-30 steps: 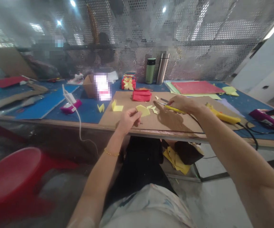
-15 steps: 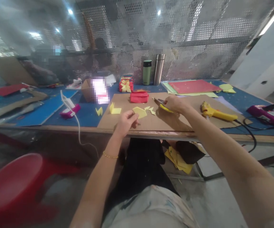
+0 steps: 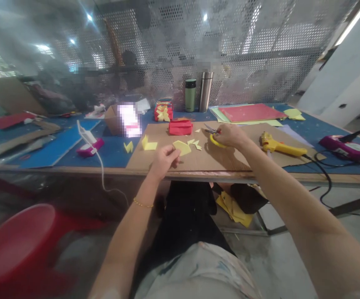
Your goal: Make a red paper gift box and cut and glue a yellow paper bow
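Between the thumb and fingers of my left hand (image 3: pixel 165 160) is a yellow paper piece (image 3: pixel 183 148) with several straight edges, held just over the cardboard sheet (image 3: pixel 198 163). My right hand (image 3: pixel 232 135) is closed on a pair of scissors (image 3: pixel 215 138) with yellow handles, its blades pointing left and away from me. Small yellow paper scraps (image 3: pixel 195 143) lie between the two hands. Beyond them sits a red paper bundle (image 3: pixel 180 127). A folded yellow paper piece (image 3: pixel 149 144) stands on the cardboard left of my left hand.
A yellow glue gun (image 3: pixel 281 146) lies on the right with its cord. Behind stand a green tumbler (image 3: pixel 190 95) and a steel flask (image 3: pixel 205 92). Coloured sheets (image 3: pixel 251 112) are stacked at the back right. A purple power strip (image 3: pixel 90 147) with a white cable sits left.
A small yellow scrap now lies on the cardboard near the scissors' tips, where the blades were before. The scissors have shifted slightly and the blades show farther apart. My left hand still holds its paper.
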Tool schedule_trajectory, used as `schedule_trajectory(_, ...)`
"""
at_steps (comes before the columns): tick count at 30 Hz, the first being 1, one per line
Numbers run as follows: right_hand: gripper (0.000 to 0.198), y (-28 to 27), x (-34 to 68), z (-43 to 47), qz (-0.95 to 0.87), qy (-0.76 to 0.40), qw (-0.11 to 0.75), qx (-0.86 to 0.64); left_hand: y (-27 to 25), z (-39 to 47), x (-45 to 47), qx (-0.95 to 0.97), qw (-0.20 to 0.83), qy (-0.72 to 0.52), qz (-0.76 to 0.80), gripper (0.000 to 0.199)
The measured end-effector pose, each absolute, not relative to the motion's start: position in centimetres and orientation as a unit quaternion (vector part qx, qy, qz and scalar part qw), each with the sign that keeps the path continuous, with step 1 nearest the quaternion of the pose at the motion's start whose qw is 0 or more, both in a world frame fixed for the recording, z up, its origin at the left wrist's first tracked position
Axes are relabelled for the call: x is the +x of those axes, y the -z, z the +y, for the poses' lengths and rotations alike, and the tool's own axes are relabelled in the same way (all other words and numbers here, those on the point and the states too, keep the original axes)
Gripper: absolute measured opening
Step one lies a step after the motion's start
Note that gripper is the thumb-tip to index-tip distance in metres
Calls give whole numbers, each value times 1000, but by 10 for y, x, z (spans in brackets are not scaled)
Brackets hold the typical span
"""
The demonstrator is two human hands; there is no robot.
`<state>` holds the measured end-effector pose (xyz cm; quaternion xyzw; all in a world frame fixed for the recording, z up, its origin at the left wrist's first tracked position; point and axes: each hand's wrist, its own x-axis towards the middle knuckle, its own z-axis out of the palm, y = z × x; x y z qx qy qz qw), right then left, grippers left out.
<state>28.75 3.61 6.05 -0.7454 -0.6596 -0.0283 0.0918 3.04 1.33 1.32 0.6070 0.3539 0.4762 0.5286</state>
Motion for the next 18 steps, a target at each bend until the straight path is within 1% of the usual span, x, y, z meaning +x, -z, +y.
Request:
schedule_trajectory(2,46,-58,280,42,-649,40,56,-758,-14,14,28,628,511,-463,361,36)
schedule_trajectory(5,40,-61,277,45,-650,46,13,-758,-12,17,27,652,489,-449,367,39)
schedule_trajectory(7,33,-69,276,42,-656,50,1,-753,-11,20,28,658,480,-447,369,40)
schedule_trajectory(9,24,-78,274,35,-692,49,22,-720,-12,25,32,659,473,-446,378,40)
schedule_trajectory(10,23,-82,272,31,-724,30,52,-688,-13,29,35,659,466,-448,383,40)
schedule_trajectory(13,38,-88,262,21,-796,-93,190,-567,-26,43,46,680,409,-467,391,40)
schedule_trajectory(15,36,-86,257,25,-791,-144,281,-523,-39,55,55,710,364,-468,379,41)
schedule_trajectory(16,33,-84,256,30,-780,-148,323,-515,-47,63,61,717,354,-468,377,42)
schedule_trajectory(18,29,-78,258,46,-741,-139,396,-524,-62,78,73,734,326,-460,377,39)
